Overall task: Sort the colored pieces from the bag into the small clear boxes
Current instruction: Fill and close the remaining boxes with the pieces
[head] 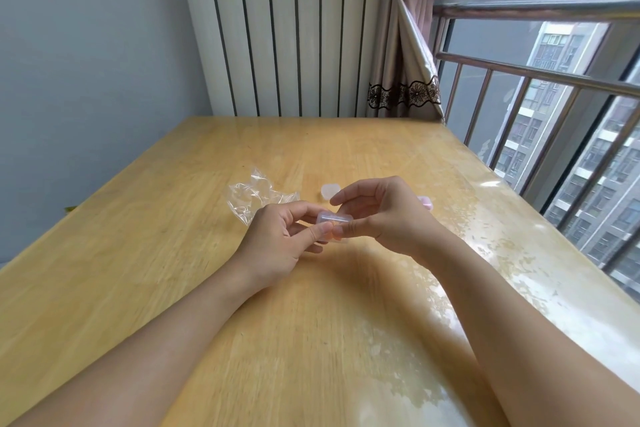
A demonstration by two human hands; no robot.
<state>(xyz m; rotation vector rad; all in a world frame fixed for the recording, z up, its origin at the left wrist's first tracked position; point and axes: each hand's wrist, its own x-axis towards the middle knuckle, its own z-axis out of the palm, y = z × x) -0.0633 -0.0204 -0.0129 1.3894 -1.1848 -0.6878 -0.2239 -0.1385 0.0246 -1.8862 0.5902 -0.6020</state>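
Both hands [277, 236] pinching small clear box [334, 218], bag [256, 196] behind

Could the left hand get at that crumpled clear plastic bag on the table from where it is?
Probably yes. The crumpled clear plastic bag lies just beyond the left hand with nothing between them, but that hand is pinching the small clear plastic box together with the right hand, so it must let go first.

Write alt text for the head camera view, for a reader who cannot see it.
Both hands hold a small clear box above a wooden table: the left hand and the right hand pinch it between thumbs and fingers. A crumpled clear bag lies beyond the left hand, and two pinkish small boxes sit behind the hands, beside a window.
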